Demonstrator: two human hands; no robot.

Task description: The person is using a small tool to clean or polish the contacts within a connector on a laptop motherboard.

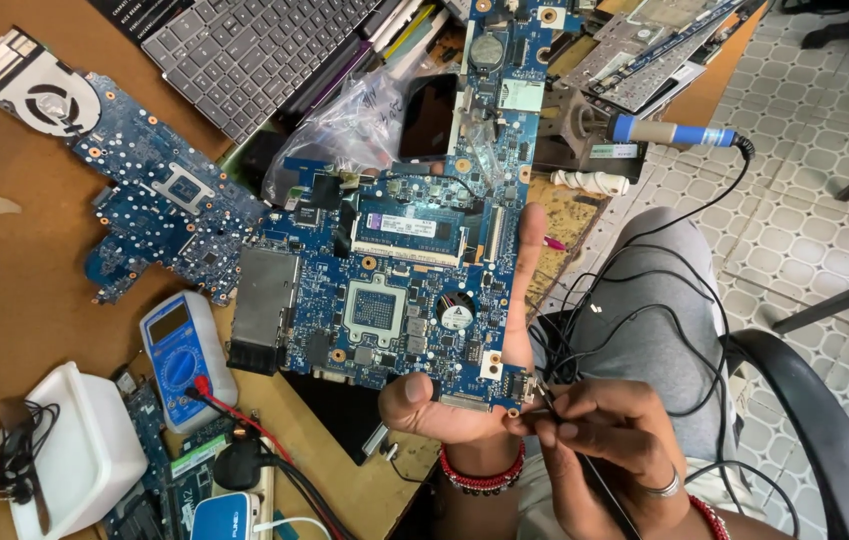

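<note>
Balanced on the left hand point(464, 390)'s spread fingers, the blue motherboard point(394, 300) could tip if the right hand point(599, 440), pinching a thin probe point(584, 465), presses its corner.

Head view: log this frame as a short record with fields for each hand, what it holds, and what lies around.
left hand: left hand under a blue circuit board, palm up, supporting it
right hand: right hand pinches a thin dark probe at the board's lower right corner
bench: brown bench with a second circuit board, blue multimeter, keyboard, white box
right edge: soldering iron, black cables
</note>
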